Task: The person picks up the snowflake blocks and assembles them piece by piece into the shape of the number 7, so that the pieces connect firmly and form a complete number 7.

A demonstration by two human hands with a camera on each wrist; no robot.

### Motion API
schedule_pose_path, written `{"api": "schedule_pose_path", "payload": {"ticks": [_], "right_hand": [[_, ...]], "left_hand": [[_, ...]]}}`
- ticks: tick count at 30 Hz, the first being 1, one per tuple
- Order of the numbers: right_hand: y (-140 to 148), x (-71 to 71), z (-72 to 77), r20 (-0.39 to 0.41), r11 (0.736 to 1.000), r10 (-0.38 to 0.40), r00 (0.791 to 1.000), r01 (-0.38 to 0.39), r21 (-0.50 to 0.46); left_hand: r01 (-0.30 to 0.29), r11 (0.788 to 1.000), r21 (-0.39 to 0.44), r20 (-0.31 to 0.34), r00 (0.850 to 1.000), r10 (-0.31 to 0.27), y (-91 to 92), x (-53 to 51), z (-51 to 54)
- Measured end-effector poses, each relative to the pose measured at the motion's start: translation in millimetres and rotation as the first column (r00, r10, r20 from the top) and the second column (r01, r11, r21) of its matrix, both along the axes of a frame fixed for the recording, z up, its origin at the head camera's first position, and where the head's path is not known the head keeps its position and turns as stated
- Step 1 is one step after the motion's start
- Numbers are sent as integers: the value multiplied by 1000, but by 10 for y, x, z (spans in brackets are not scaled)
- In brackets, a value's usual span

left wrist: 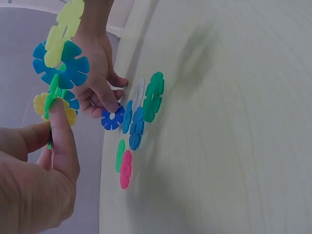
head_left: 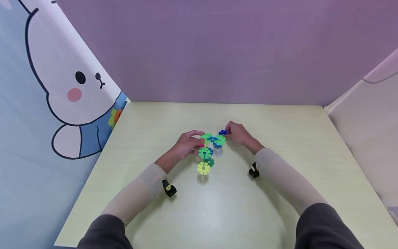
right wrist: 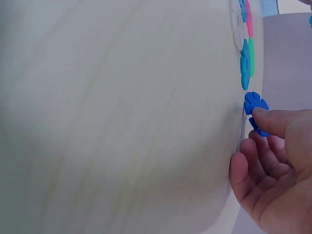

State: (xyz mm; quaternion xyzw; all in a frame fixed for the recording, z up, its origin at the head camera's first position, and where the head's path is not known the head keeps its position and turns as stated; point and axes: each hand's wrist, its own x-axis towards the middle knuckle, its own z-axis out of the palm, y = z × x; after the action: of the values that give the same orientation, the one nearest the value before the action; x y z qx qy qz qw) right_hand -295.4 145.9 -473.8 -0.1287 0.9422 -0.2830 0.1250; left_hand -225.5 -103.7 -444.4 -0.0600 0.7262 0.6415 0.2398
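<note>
Joined notched discs, green (head_left: 204,152), yellow (head_left: 203,168) and others, are held up by the left hand (head_left: 185,145); in the left wrist view its thumb and fingers (left wrist: 61,141) pinch a green disc below a blue one (left wrist: 61,64). The right hand (head_left: 237,134) pinches a dark blue disc (right wrist: 254,103) between thumb and curled fingers, at the right of the pieces. Beside that disc, blue (left wrist: 137,127), green (left wrist: 153,96), clear and pink (left wrist: 126,169) discs lie on the table. Whether the dark blue disc touches them, I cannot tell.
The pale wooden table (head_left: 211,214) meets a purple backdrop (head_left: 217,52) behind. A cloth with a cartoon figure (head_left: 74,93) hangs at the left, a pale cloth (head_left: 370,128) at the right. Small black devices (head_left: 169,189) sit at both wrists.
</note>
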Motion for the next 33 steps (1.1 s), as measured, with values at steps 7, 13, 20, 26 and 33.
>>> {"api": "schedule_pose_path", "payload": {"ticks": [7, 13, 20, 26, 33], "right_hand": [[111, 55, 42, -26, 998, 54, 998, -54, -26], [183, 133, 107, 11, 991, 94, 996, -93, -97], [212, 275, 195, -21, 983, 147, 989, -149, -105], [250, 386, 264, -135, 979, 174, 975, -186, -84], [294, 482, 322, -160, 978, 162, 974, -180, -107]], "left_hand": [[4, 1000, 0, -4, 1000, -4, -21, -12, -20], [-3, 1000, 4, -3, 1000, 3, -13, -17, -32], [-8, 1000, 7, -1, 1000, 8, -4, -22, -30], [-14, 1000, 8, 2, 1000, 14, -6, -26, -26], [-13, 1000, 11, 1, 1000, 13, -10, -20, -37]]}}
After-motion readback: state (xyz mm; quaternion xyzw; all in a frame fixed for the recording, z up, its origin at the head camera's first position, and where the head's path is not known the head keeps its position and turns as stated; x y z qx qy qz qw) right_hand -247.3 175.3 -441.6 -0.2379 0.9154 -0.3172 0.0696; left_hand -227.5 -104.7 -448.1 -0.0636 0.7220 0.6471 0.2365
